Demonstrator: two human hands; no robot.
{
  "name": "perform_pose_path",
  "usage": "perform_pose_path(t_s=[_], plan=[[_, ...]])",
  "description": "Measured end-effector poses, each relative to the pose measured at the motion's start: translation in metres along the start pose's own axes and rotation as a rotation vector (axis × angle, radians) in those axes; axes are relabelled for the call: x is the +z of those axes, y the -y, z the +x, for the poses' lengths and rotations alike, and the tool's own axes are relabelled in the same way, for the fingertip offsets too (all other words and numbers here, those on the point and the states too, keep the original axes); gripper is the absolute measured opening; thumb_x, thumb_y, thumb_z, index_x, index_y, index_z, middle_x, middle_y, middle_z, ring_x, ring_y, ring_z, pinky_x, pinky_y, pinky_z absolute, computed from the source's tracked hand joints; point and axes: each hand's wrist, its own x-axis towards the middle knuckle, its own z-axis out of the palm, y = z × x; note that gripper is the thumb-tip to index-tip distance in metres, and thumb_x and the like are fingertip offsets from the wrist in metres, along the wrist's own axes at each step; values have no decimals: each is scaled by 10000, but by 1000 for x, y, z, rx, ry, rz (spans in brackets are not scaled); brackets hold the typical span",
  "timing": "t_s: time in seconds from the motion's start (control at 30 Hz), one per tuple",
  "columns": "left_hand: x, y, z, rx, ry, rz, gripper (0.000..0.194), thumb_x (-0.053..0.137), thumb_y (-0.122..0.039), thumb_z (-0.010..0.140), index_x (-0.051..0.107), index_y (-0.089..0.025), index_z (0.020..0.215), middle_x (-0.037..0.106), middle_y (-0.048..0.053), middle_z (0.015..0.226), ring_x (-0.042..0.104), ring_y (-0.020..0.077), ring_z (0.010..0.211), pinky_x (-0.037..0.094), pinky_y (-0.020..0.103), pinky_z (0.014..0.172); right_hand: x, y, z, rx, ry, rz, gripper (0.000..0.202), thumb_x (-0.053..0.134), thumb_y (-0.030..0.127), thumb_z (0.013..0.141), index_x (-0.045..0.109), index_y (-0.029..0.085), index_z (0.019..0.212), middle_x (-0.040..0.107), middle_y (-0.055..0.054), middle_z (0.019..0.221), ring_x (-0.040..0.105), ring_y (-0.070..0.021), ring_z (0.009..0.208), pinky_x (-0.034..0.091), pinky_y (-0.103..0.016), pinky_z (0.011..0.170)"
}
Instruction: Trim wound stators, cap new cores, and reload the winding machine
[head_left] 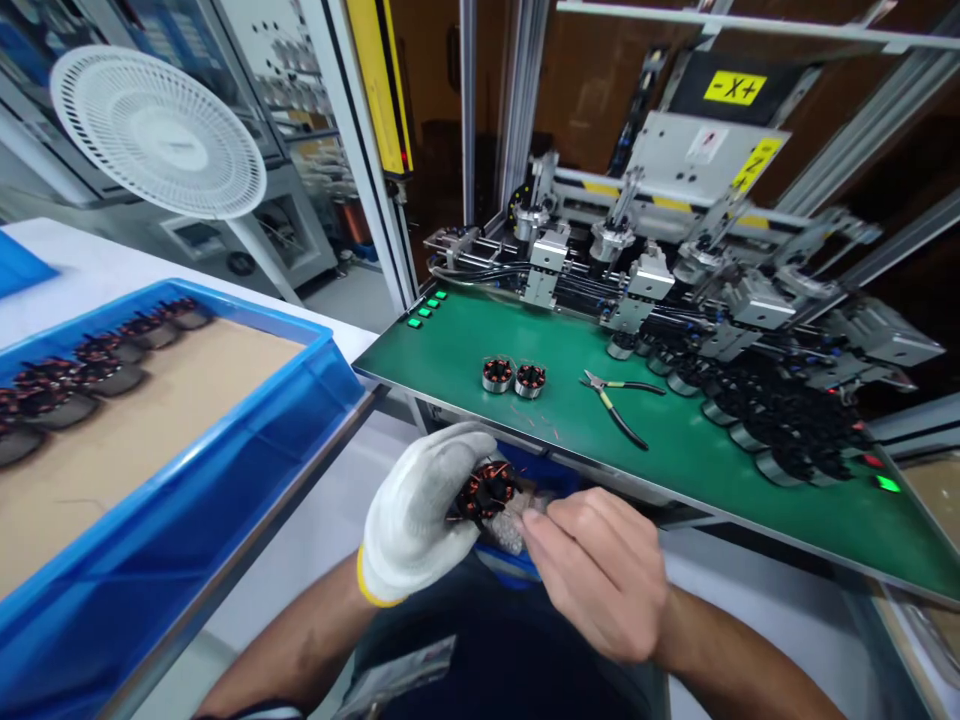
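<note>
My left hand, in a white knit glove with a yellow cuff, is closed around a motor stator with copper windings and black insulation. It holds the stator just off the front edge of the green work surface. Close by on the right, my bare right hand is closed, thumb and fingertips pinched together. Whatever the pinch holds is too small to make out. Below the stator, a greyish clump shows partly between the hands. Two wound stators, a left one and a right one, stand on the green surface beyond.
Yellow-and-black cutting pliers lie on the green mat. Several black-topped stators crowd its right side under the winding machine. At left, a blue tray holds more stators. A white fan stands behind it.
</note>
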Motion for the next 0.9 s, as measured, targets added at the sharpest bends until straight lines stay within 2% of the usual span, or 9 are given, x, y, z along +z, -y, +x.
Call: perform_pose_path(t_s=[0.13,0.2,0.3,0.4,0.5,0.57,0.67,0.77,0.9], plan=[[-6,-6,7,180,113,100,716,635,-397,929,355,-301,1581,647,145,1368,603,352,1294,575,516,996,2,1,4,-64,-27,-36,163,632,75,895,682,26,1042,684,-109,761,618,-201,673,444,-344,518],[-6,-7,9,162,89,138,751,660,-333,910,336,-314,1587,651,139,1352,615,339,1275,580,498,987,-8,5,3,-77,-45,-88,163,654,54,871,694,44,1028,693,-95,770,630,-197,686,472,-347,541],[-3,-5,11,-45,-163,150,949,788,-225,801,283,-374,1591,687,83,1219,689,282,1122,612,465,930,-27,8,-5,44,-145,-227,262,740,-1,789,705,134,1011,686,-40,787,623,-166,680,522,-323,612],[-2,-4,17,-212,-427,132,1090,894,-228,698,278,-378,1585,679,55,1100,706,258,1010,625,480,909,-30,-13,-15,233,-174,-202,265,748,1,797,680,196,963,667,0,750,610,-136,625,524,-278,595],[-3,-6,25,-196,-493,124,1061,907,-266,692,320,-385,1568,666,67,1103,696,265,998,626,508,906,-16,-68,-26,372,-33,-66,131,720,217,900,656,230,1013,732,-47,900,714,-200,826,589,-327,752],[-5,-7,29,-170,-497,124,1063,912,-242,684,333,-410,1559,660,60,1112,694,252,977,642,487,868,-7,-116,-39,492,96,-135,426,694,471,904,623,187,1214,697,-173,1233,671,-323,1155,556,-477,974],[-8,-7,29,-152,-504,156,1106,921,-197,652,331,-441,1555,654,45,1111,690,250,982,650,489,866,-2,-173,-65,693,447,-333,864,605,680,860,457,91,1474,385,-275,1584,362,-479,1464,366,-684,1121],[-10,-5,26,-150,-510,180,1095,914,-228,662,323,-447,1558,656,40,1090,694,253,973,658,496,859,-4,-195,-88,751,675,-385,798,472,651,922,433,108,1506,385,-260,1586,324,-491,1471,330,-730,1100],[-11,-5,25,-159,-514,199,1049,898,-277,690,328,-450,1554,649,29,1090,698,233,937,665,457,817,-7,-193,-94,706,657,-311,591,429,470,962,570,55,1359,573,-285,1343,522,-426,1262,420,-608,1056]])
